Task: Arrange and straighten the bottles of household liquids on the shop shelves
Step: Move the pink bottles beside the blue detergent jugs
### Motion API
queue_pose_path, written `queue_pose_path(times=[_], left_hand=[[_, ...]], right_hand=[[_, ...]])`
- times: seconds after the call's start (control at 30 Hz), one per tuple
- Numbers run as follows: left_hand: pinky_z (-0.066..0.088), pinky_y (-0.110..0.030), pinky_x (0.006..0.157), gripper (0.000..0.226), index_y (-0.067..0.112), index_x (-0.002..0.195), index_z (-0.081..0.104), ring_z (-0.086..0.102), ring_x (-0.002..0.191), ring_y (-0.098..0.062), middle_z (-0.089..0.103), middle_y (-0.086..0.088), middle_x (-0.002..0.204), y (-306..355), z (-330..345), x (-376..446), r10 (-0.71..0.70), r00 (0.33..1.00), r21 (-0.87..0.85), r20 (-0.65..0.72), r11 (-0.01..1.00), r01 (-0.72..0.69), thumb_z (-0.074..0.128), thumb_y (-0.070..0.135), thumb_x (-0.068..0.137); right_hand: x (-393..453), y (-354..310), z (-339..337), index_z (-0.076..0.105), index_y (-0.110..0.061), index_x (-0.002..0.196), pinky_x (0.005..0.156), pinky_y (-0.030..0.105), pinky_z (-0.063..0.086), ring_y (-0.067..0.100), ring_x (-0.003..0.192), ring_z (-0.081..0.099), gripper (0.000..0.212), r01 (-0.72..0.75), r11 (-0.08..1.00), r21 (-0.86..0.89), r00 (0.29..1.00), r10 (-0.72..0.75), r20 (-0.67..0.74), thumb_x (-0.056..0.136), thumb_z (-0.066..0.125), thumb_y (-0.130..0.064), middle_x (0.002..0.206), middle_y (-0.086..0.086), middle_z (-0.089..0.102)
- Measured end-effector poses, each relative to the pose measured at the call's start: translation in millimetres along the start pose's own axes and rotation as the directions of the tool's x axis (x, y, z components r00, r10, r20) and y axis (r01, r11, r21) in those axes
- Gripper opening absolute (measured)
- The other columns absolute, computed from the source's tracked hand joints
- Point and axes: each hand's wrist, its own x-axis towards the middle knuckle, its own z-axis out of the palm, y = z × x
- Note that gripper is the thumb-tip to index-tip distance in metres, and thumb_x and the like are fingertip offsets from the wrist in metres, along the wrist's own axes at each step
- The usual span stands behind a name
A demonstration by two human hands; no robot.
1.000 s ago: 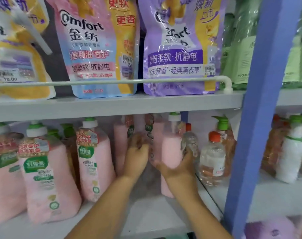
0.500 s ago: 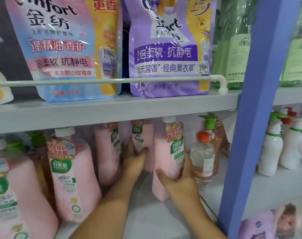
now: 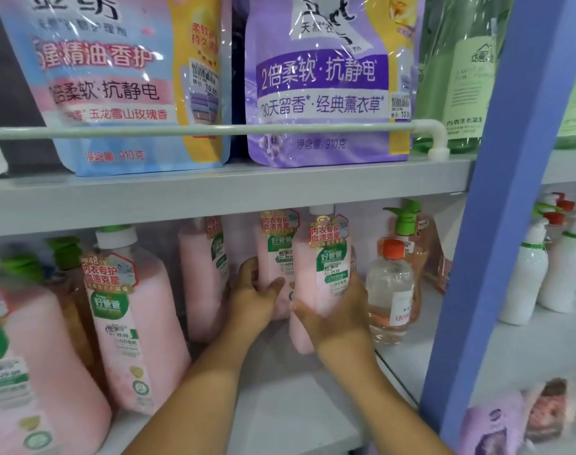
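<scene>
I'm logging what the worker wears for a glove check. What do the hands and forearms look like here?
Both the left hand and the right hand are bare: no gloves, and no rings, watch or wristband show. Both forearms are uncovered down to the picture's bottom edge, so no sleeve is in view.

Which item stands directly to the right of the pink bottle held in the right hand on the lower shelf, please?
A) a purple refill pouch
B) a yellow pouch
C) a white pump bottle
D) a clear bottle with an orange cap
D: the clear bottle with an orange cap stands just right of the pink bottle that the right hand grips on the lower shelf.
</scene>
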Motion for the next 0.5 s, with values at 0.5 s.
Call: queue_pose_path(times=[0.5], left_hand=[[0.055, -0.021, 0.096, 0.045, 0.036, 0.14, 0.062, 0.068, 0.11, 0.002, 0.074, 0.016, 0.121, 4.7, 9.7, 8.0, 0.006, 0.983, -0.308, 0.182, 0.95, 0.051, 0.062, 0.013, 0.101]], right_hand=[[24.1, -4.6, 13.0, 0.034, -0.018, 0.145, 0.098, 0.035, 0.042, 0.03, 0.126, 0.045, 0.106, -0.033, 0.955, -0.296, 0.995, 0.059, 0.077, 0.063, 0.084, -0.063, 0.132, 0.004, 0.037]])
